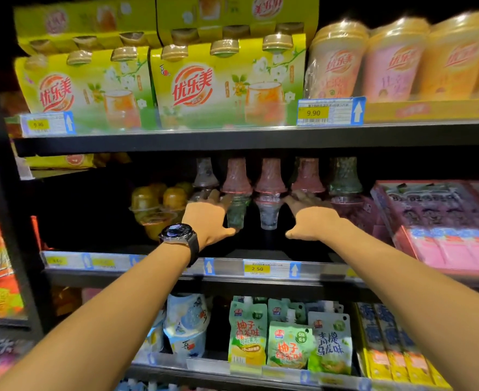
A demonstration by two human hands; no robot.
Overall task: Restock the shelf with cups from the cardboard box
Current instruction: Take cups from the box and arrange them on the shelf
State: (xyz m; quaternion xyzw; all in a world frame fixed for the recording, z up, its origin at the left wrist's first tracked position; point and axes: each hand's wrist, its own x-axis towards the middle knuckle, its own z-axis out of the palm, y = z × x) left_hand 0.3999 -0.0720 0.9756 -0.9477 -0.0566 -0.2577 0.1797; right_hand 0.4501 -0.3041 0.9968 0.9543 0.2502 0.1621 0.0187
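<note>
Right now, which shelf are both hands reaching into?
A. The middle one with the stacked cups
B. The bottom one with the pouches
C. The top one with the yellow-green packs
A: the left hand and the right hand are both in among the cups on the middle shelf, above the 2.50 price tag.
</note>
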